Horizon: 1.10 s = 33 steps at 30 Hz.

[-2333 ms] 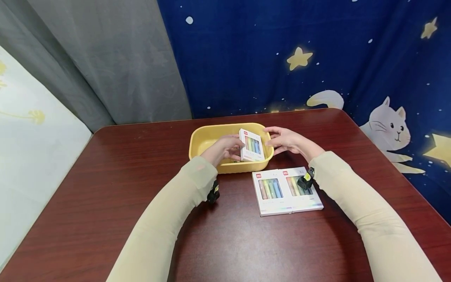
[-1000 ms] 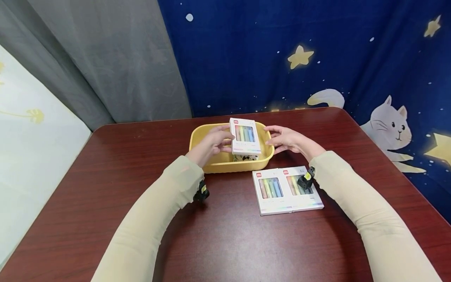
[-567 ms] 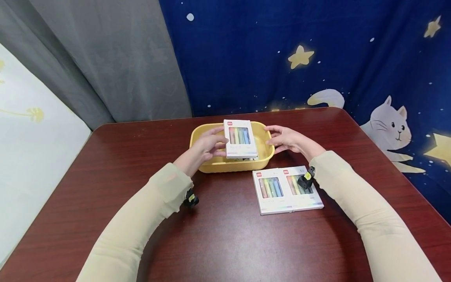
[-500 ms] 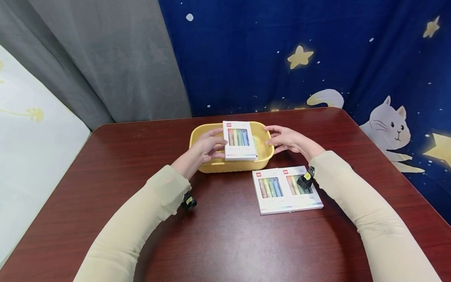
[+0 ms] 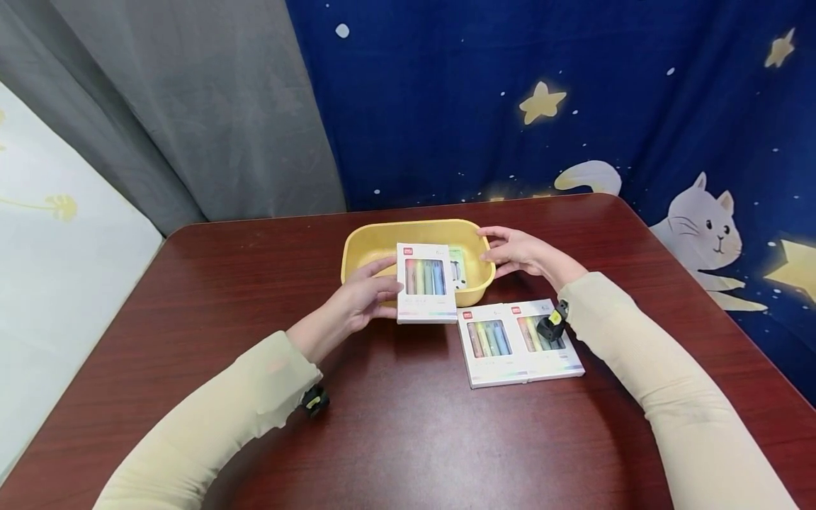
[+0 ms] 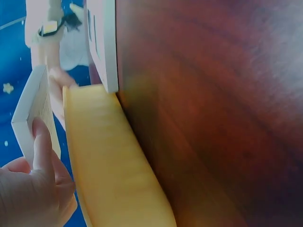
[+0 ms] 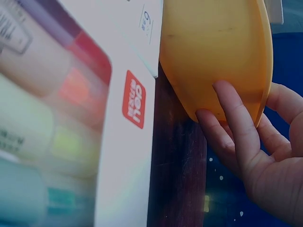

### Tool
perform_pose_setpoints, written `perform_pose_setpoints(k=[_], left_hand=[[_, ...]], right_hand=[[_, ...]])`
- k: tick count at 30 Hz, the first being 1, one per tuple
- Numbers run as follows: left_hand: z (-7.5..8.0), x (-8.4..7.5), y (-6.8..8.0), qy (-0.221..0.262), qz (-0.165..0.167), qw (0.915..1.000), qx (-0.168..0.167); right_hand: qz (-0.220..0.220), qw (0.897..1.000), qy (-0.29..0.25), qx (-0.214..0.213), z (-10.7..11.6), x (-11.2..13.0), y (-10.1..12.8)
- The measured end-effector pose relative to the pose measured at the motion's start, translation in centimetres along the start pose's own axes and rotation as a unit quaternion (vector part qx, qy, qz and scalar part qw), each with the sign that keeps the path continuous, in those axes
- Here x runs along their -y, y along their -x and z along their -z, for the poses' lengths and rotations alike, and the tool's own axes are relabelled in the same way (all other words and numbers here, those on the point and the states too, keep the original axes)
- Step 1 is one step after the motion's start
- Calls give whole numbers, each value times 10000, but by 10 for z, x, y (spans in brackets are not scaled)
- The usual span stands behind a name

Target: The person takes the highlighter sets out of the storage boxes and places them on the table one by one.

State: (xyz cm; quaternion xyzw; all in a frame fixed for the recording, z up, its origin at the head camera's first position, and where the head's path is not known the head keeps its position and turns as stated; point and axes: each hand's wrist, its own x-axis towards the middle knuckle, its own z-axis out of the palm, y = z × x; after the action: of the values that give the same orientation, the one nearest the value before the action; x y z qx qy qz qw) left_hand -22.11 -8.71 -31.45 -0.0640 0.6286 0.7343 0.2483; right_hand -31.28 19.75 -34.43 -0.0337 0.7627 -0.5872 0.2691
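Left hand [image 5: 360, 301] pinching left edge of marker box [image 5: 426, 292], held over near rim of yellow bin [image 5: 357, 251]. Right hand [image 5: 519, 253] spread against bin wall. Judged light, rigid, smooth card; best gripped by long edges.

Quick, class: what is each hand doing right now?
Left hand: grips the marker box.
Right hand: fingers rest on the yellow tub.
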Motion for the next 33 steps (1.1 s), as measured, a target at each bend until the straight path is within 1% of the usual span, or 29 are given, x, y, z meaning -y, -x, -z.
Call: perform_pose_setpoints(k=[6,12,16,23,28,33], left_hand=[[0,9,17,-18,-91,9998,202],[1,20,30,112,-222,9993,275],[2,30,38,82,-267,9990,360],[6,44,48,18,-167,9985,527],[5,52,53,-46,-67,9985,547],[4,59,55,-77,-3,9985,540]], right_hand=[[-59,9999,-27,-83,0,0,-1],[-84,9999,3,-64,0,0,-1],[-65,10000,8,-34,0,0,-1],[-43,10000,-9,-12,0,0,-1],[-58,10000,-9,-70,0,0,-1],[-52,10000,-27,-62,0,0,-1]])
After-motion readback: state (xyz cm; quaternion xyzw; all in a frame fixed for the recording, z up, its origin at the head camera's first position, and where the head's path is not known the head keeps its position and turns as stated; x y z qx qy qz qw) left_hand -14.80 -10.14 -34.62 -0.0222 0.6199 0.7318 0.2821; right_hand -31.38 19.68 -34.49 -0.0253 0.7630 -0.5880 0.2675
